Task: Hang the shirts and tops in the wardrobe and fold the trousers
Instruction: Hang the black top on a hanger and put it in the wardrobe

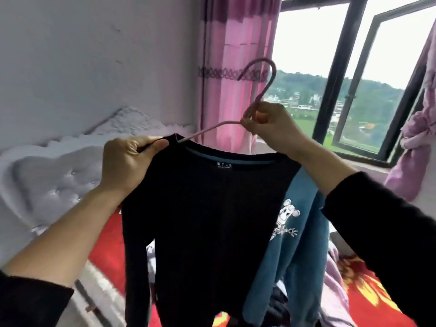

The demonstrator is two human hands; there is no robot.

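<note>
Two hands hold a black long-sleeved top (212,220) up at chest height above a bed (108,244) with a red floral cover. Left hand (127,161): fingers curled, thumb pressed against them, pinching the top's left shoulder seam beside the neckline. Right hand (271,123): fingers closed around the neck of a pink wire hanger (267,87), just below its hook, which points up and to the left. One arm of the hanger slants down into the neck opening of the top; its other arm is hidden behind the right hand. The top hangs with its inner label facing the camera, sleeves trailing down. A teal garment (302,244) with a white cartoon print hangs behind the top's right side; what supports it cannot be told. Background: padded grey headboard (52,175), pink curtain (236,43), open dark-framed window (354,67)
</note>
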